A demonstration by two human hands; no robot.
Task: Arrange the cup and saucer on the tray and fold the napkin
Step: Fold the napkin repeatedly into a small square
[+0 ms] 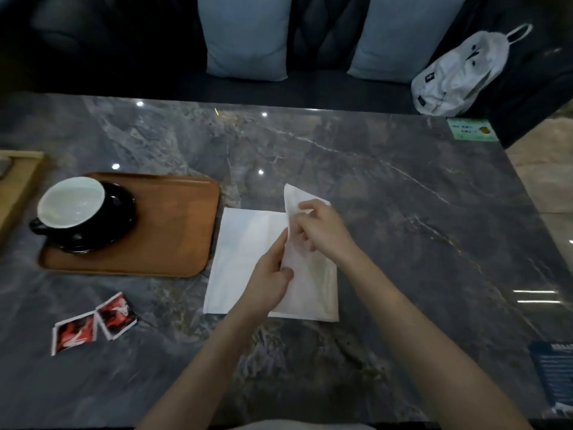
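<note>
A white napkin [245, 256] lies on the marble table just right of the brown tray [173, 231]. Its right half is lifted and partly turned over toward the left. My left hand [269, 280] pinches that raised flap near its lower middle. My right hand [322, 228] grips the same flap higher up, near its top corner. On the left part of the tray stands a black cup [73, 203] with a white inside, resting on a black saucer [121, 212].
Two red-and-white sachets [96, 324] lie near the front left. A light wooden tray edge [21, 178] shows at far left. A green card [471, 130] and a blue leaflet [555, 377] lie at the table's right. Cushions and a white bag [459, 76] sit on the sofa behind.
</note>
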